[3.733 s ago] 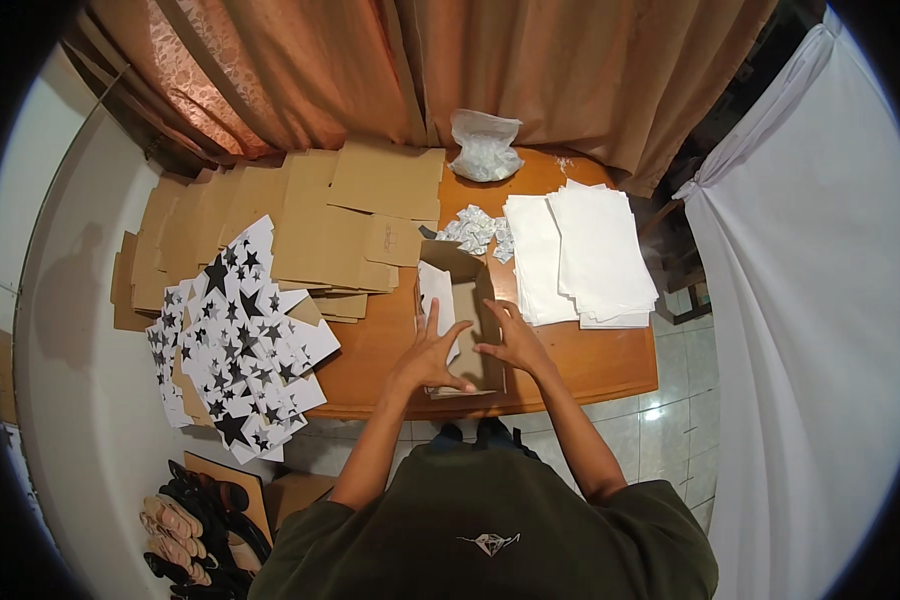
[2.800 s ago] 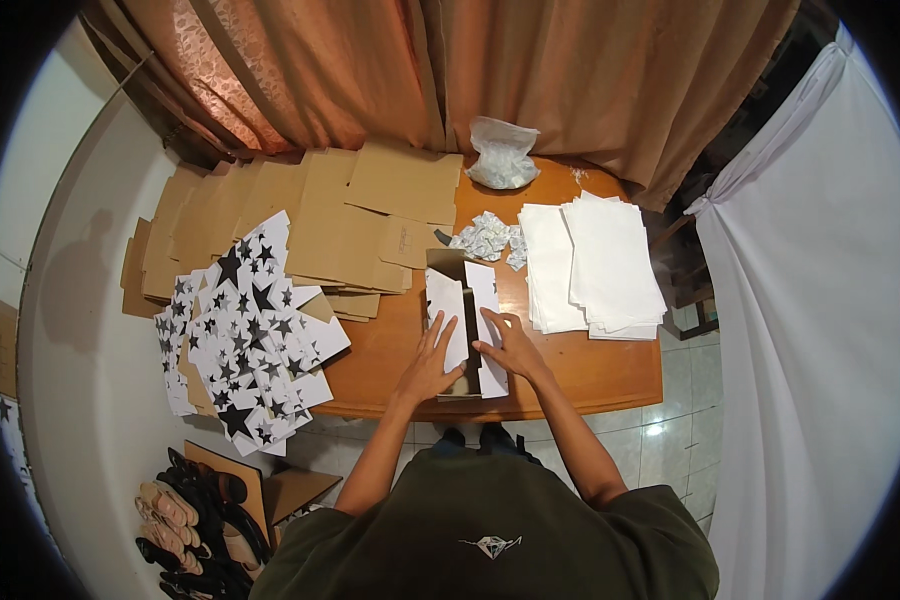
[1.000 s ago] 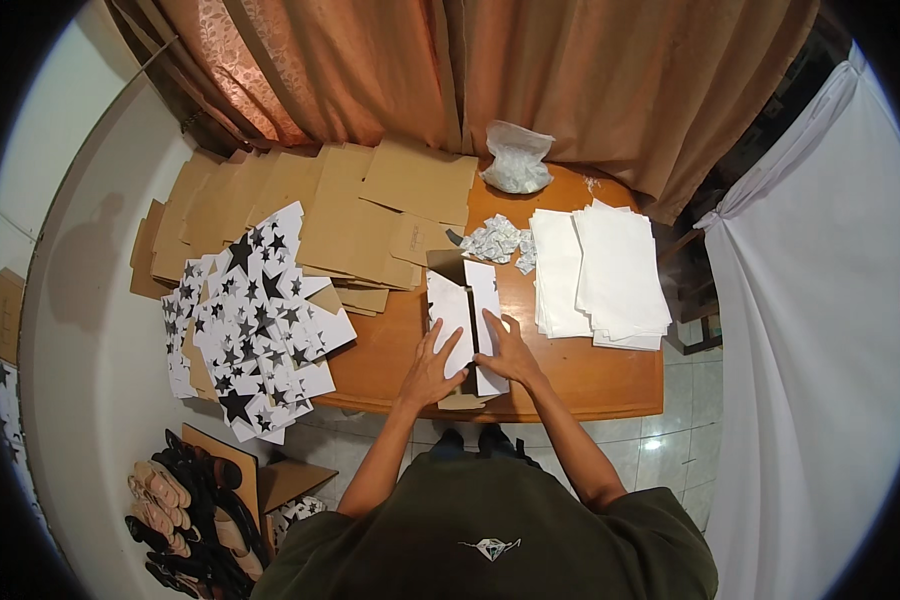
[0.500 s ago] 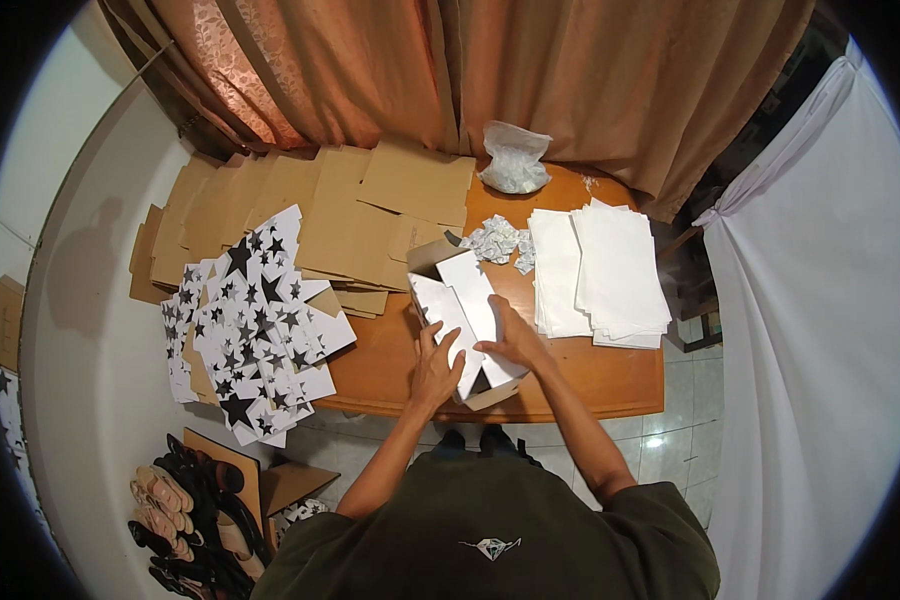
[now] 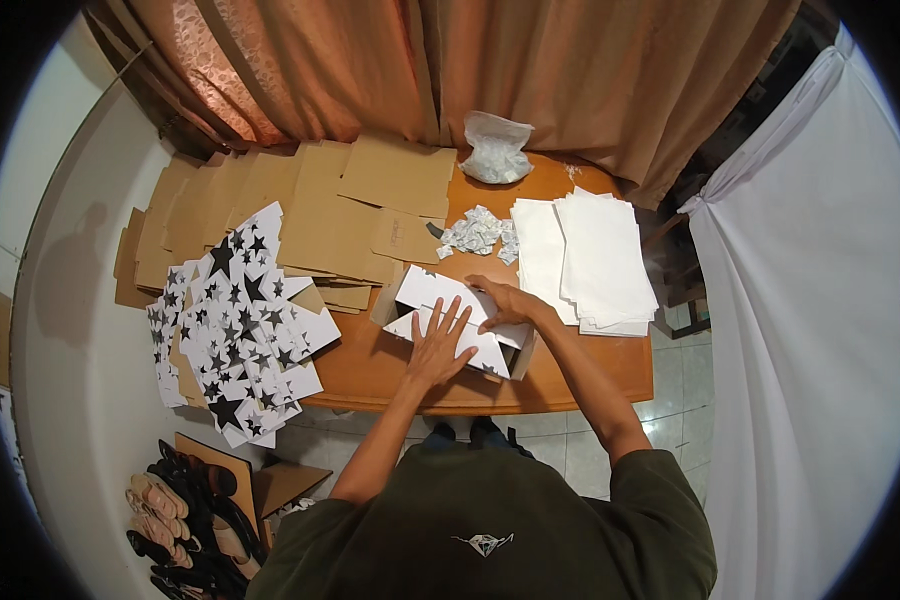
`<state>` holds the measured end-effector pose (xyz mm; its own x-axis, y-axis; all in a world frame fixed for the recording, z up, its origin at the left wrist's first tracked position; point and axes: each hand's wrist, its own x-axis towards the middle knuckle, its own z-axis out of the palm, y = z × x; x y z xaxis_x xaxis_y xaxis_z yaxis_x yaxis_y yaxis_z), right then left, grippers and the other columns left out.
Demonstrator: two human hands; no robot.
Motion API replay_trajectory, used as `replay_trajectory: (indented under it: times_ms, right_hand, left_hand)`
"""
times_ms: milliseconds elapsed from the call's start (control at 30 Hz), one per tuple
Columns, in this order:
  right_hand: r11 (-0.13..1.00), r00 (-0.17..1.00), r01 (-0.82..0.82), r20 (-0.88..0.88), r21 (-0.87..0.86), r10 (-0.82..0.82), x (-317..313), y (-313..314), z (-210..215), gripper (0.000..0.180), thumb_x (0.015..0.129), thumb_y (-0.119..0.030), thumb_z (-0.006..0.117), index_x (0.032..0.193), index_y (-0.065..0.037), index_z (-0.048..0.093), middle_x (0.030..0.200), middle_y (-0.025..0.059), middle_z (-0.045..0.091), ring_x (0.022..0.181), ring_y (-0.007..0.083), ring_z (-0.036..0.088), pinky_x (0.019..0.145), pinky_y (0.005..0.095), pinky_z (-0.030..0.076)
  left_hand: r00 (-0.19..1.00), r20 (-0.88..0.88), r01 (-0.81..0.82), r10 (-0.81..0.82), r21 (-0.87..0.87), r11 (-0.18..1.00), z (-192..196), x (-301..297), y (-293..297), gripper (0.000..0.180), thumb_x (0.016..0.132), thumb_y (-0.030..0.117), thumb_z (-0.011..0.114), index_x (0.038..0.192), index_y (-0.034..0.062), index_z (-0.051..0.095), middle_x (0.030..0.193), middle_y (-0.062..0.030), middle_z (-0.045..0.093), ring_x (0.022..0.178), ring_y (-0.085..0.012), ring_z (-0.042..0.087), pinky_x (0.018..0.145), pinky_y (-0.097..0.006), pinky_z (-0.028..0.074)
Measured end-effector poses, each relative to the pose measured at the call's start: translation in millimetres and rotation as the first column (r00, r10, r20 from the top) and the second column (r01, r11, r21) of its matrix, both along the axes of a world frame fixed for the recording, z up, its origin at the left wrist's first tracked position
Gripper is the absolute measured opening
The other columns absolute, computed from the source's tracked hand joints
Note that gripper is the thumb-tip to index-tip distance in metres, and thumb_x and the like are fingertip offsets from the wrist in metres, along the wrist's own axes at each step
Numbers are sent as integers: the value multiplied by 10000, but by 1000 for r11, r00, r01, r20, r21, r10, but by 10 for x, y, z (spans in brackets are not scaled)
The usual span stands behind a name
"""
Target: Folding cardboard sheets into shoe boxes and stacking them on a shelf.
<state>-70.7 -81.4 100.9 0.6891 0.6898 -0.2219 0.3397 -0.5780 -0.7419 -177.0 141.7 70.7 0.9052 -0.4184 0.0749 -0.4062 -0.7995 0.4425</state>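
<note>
In front of me on the table is a small cardboard box, white with black stars on its top panels and brown on its side walls. Its two white top flaps are folded inward, with dark gaps at the ends. My left hand lies flat on the near flap, fingers spread. Over the far right part of the box, my right hand rests with thumb and fingers apart, touching the white flap. The fingertips at the far edge are partly hidden.
Flat brown cardboard boxes overlap at the back left, beside a pile of star-printed white pieces. Small silvery packets, a clear plastic bag and white paper stacks lie beyond the box. Shoes are at lower left.
The box has turned so that its long side runs more across the table. My left hand has flattened and spread onto the flap; my right hand has shifted toward the box's far side.
</note>
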Motion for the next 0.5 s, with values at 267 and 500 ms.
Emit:
replay_trajectory:
  times_ms: [267,500]
  right_hand:
    - [757,777,551,115,350,-619,-408,-467,213,506,951,-348,665,1311,-13,545,1261,243,593,1179,383,582,1033,441,453]
    - [614,609,598,206,515,-766,-1404,-248,34,636,866,-295,774,1335,21,484,1337,243,520,1277,392,505,1046,432,452]
  left_hand:
    - [994,-96,-41,52,120,992,-99,135,-121,749,965,612,484,1576,206,334,1654,-96,247,1530,-339,171,1151,-700,76]
    - [993,-98,-58,66,90,994,-36,254,-242,723,899,550,599,1501,177,456,1611,-122,318,1506,-346,212,1129,-705,100]
